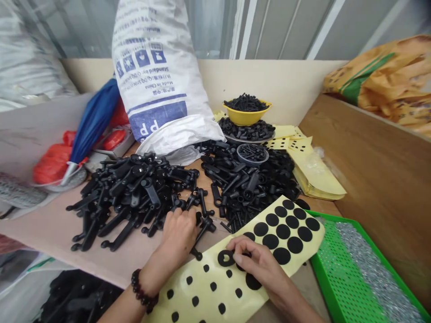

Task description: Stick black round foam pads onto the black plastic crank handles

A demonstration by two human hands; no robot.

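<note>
A yellow backing sheet [202, 264] lies in front of me with rows of round black stickers [283, 231] at its right end and small black dots on its nearer part. My right hand [257, 260] is over the sheet, thumb and fingers pinched at the edge of a black ring sticker [221, 259] with a hole in its middle. More round stickers are partly covered by this hand. My left hand [180, 233] reaches into black plastic crank handles [134, 193], its fingers curled down and their tips hidden. One handle [204, 229] lies just right of it.
Behind are a white woven sack [161, 76], a yellow bowl [247, 117] of small black parts and a pile of black pieces [242, 184]. A green perforated tray [353, 273] with small metal pieces stands right, beside a wooden panel [380, 188]. A blue umbrella [92, 119] leans left.
</note>
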